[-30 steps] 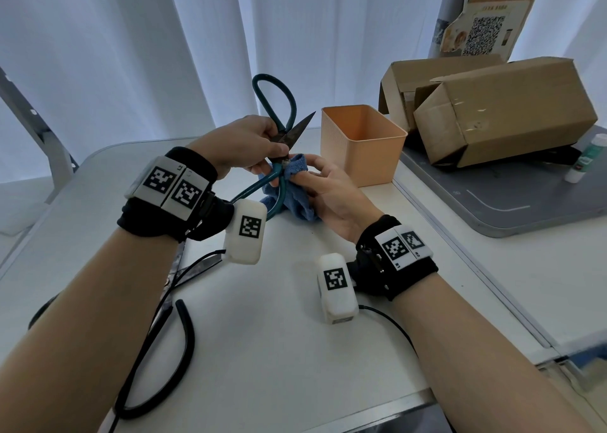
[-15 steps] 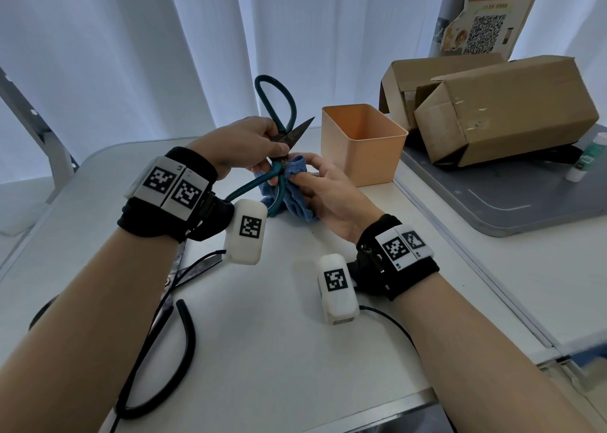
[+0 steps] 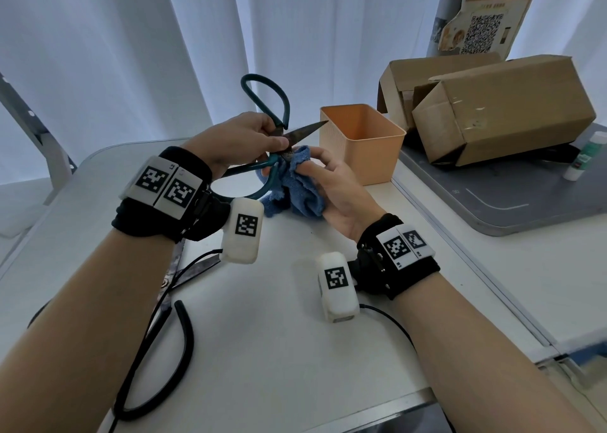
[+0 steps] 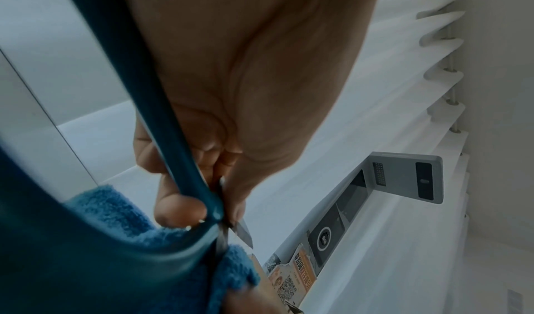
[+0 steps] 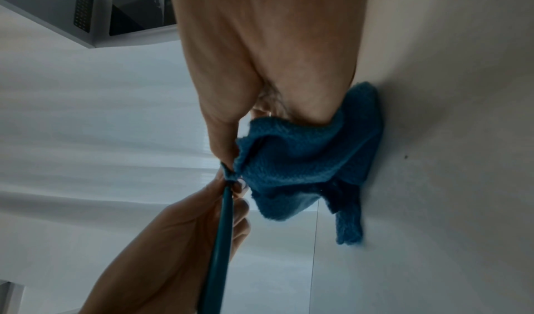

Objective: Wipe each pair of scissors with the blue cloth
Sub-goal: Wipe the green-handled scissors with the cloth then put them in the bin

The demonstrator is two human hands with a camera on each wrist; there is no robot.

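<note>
My left hand (image 3: 249, 140) grips the teal-handled scissors (image 3: 281, 113) near their pivot, held above the white table (image 3: 279, 334). The blades are spread, and one rusty blade (image 3: 305, 132) points right toward the orange bin. My right hand (image 3: 328, 183) holds the crumpled blue cloth (image 3: 300, 186) and pinches it round the lower blade by the pivot. The left wrist view shows the teal handle (image 4: 162, 122) crossing my fingers, with the cloth (image 4: 109, 207) beneath. The right wrist view shows the cloth (image 5: 303, 159) bunched under my palm, a corner hanging down.
A second pair of scissors with black handles (image 3: 177, 334) lies on the table under my left forearm. An orange bin (image 3: 364, 143) stands just right of my hands. Cardboard boxes (image 3: 499, 110) and a small bottle (image 3: 584, 160) sit on a grey tray (image 3: 512, 202) at the back right.
The cloth and my right fingers have slid slightly up toward the pivot of the scissors. My left hand keeps the same grip.
</note>
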